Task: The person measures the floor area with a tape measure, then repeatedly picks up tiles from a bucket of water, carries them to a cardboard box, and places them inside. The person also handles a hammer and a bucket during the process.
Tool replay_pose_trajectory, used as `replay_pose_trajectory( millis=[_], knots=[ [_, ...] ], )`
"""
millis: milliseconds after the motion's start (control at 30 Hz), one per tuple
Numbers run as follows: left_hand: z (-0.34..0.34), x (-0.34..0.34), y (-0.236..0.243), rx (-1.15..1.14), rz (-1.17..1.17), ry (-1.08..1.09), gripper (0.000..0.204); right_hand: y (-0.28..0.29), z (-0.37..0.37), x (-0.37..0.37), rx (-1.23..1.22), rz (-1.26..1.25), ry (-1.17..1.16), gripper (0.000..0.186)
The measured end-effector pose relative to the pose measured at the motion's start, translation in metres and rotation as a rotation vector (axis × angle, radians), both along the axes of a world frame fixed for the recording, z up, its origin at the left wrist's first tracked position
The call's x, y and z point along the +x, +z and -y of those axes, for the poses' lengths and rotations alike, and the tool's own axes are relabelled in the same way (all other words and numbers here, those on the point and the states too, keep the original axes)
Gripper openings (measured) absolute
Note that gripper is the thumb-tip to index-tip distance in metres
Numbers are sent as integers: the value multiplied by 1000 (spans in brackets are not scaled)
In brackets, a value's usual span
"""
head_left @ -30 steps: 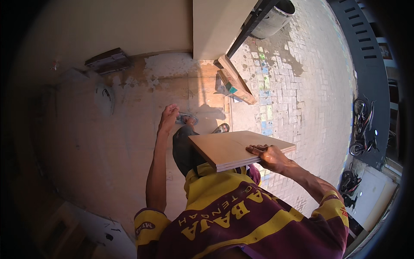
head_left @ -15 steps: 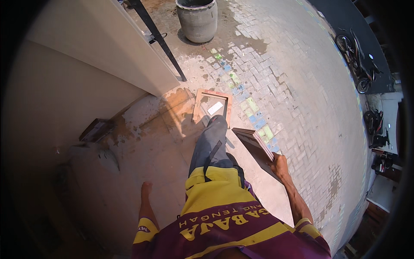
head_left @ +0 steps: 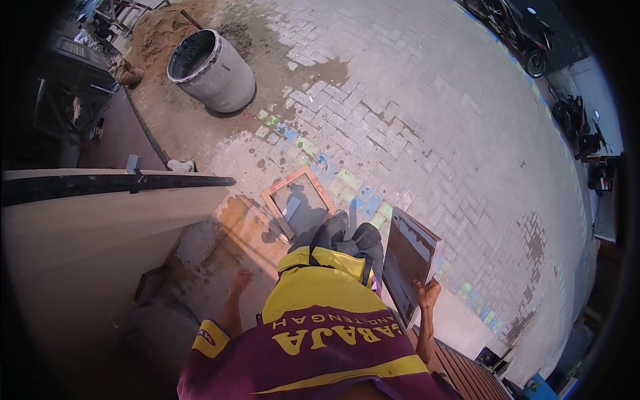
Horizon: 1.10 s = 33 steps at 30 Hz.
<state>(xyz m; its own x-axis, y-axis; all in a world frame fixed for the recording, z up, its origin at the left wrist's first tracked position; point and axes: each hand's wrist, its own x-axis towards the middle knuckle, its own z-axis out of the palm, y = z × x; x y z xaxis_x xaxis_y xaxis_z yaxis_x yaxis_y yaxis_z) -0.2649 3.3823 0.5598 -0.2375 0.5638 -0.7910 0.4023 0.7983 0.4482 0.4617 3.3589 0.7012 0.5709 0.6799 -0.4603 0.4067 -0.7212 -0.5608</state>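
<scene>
While the right hand grips a stack of flat boards from below at its near bottom edge, fingers curled under it, the stack hangs on edge at the person's right side, tilted slightly off vertical, long axis running forward and up away from the hand. Thin pale plywood-like sheets, layered edges visible on the right side, dark shaded face turned toward the body. Left hand holds nothing, hangs loosely at the left side with fingers half curled, well apart from the stack; right hand is the only one touching it. Ahead of the legs a small rectangular wooden frame lies flat on the ground, to the front-left of the stack, near but not touching. Ground is grey interlocking paving bricks, some with faded colour patches, damp stains. Round grey concrete ring stands upright farther off, front-left, beside a sand pile. Beige wall panel on the left.
</scene>
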Motion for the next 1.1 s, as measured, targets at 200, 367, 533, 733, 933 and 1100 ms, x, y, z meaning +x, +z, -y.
replay_pose_trajectory(
  millis=[200,367,533,733,933,1100],
  knots=[
    [-310,133,-29,190,181,112,27,-22,-31,125,-35,157,-97,26],
    [-355,121,-127,351,-41,293,22,-65,-153,169,-104,9,-66,32],
    [-384,358,-141,114,80,-115,59,-72,-268,228,-237,356,122,40],
    [-513,354,-97,79,226,240,55,-41,-510,217,-220,224,430,38],
    [-716,346,-88,290,214,450,53,-49,-743,184,-23,285,777,34],
    [-853,389,-70,220,758,566,54,-10,-954,74,9,345,1044,37]
  ],
)
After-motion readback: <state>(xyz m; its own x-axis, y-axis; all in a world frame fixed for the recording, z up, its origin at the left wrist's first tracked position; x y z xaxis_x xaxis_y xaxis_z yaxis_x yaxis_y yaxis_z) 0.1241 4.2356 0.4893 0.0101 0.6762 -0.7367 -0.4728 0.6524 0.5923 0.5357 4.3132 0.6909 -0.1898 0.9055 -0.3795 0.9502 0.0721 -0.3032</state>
